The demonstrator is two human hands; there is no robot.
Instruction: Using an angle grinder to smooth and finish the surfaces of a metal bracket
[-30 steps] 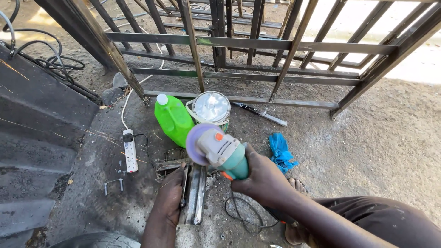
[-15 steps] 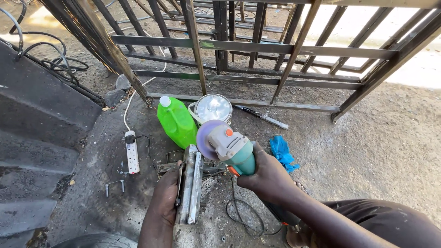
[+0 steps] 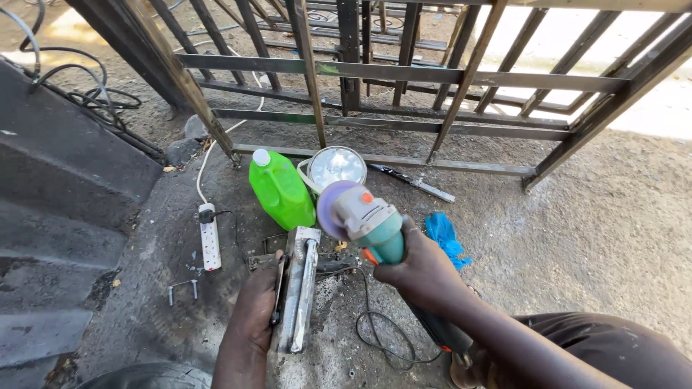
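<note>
1. The left hand grips the near side of a long grey steel channel piece lying lengthwise on the dusty concrete ground; its fingers are wrapped over the left edge, pressed together.
2. The right hand is closed in a fist around the body of a teal and grey angle grinder, whose purple disc hangs just above the far end of the steel piece; whether it touches, I cannot tell.
3. A black cable loops on the ground beneath the right wrist.
4. A crumpled blue rag lies just right of the grinder.
5. A white power strip sits to the left.
6. Farther off, a bright green plastic jerrycan stands beside a small white bucket.
7. Beyond them rises a dark welded steel gate frame.
</note>
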